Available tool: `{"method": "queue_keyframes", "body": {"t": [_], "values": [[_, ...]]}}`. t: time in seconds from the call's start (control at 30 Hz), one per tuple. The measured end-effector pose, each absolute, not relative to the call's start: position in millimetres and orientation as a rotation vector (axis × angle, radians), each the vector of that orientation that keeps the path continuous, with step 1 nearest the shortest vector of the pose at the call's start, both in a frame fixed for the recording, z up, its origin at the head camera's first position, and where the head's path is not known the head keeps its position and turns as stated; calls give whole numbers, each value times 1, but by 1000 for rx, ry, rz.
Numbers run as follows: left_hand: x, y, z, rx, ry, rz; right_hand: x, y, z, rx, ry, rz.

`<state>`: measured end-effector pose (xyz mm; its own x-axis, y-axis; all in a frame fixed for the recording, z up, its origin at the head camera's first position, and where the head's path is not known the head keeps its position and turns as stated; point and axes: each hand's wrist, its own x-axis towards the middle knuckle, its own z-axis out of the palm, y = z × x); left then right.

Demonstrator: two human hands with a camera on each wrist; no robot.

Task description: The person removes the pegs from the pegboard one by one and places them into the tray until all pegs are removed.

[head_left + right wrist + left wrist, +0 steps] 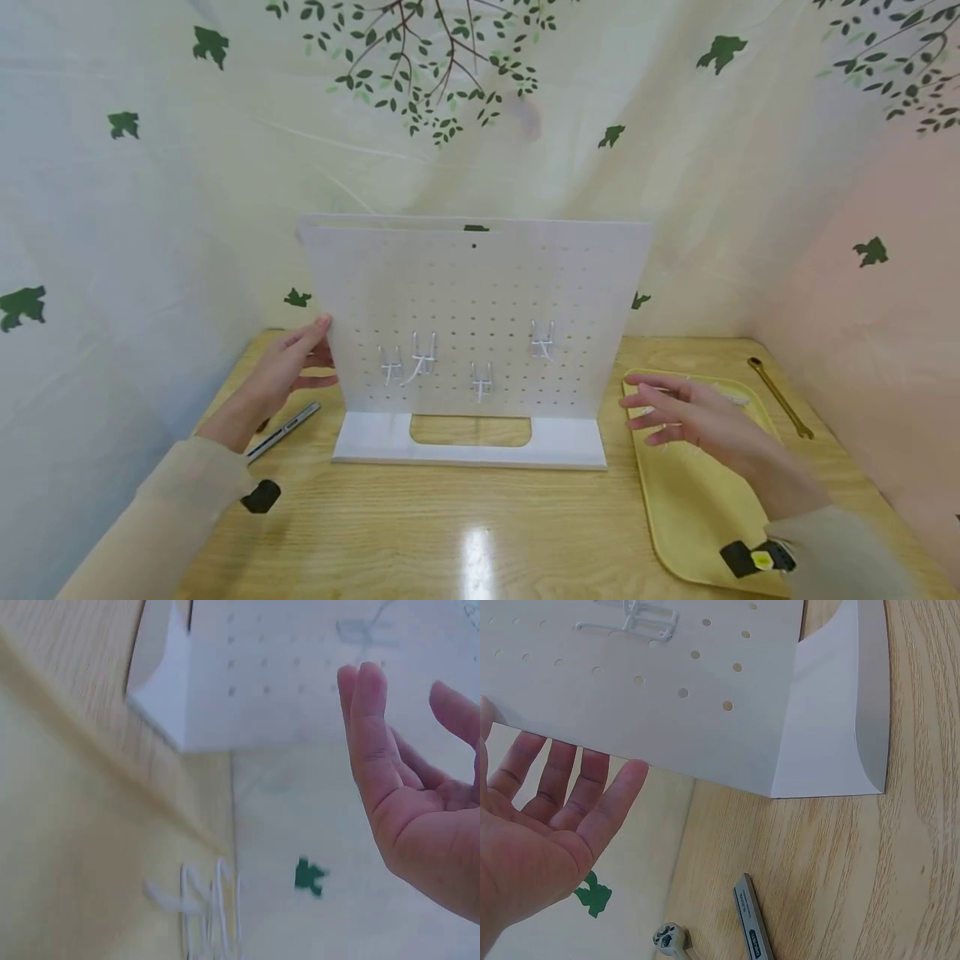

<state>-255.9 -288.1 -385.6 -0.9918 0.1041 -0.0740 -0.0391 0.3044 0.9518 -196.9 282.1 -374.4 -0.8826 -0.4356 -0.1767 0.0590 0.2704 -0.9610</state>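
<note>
Head view: I see the pegboard standing on its base toward the table's far edge, four hooks on its lower half. Left hand grips its left edge, presumably to steady the tall panel. Tray along the right edge, probably for easy reach; right hand over its far-left corner. Wrench near the far-right corner, silver tool near the left edge.

Left wrist view: thumb in front, fingers behind the panel's edge; I judge a light clamp.

Right wrist view: thumb and fingers apart, holding nothing. White wire pieces below, blurred, perhaps trayed to keep together.
</note>
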Motion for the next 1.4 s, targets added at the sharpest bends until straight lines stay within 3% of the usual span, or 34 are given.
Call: {"method": "queue_keyframes", "body": {"t": [0.3, 0.63, 1.4], "values": [[-254, -286, -383, 42, 2449, 1793, -206, 222, -365, -297, 1908, -2058], [-256, -286, -385, 27, 2446, 1776, -222, 174, -367, -223, 1577, -2120], [-257, -289, -384, 64, 2460, 1760, -236, 152, -365, -46, 1337, -2197]]}}
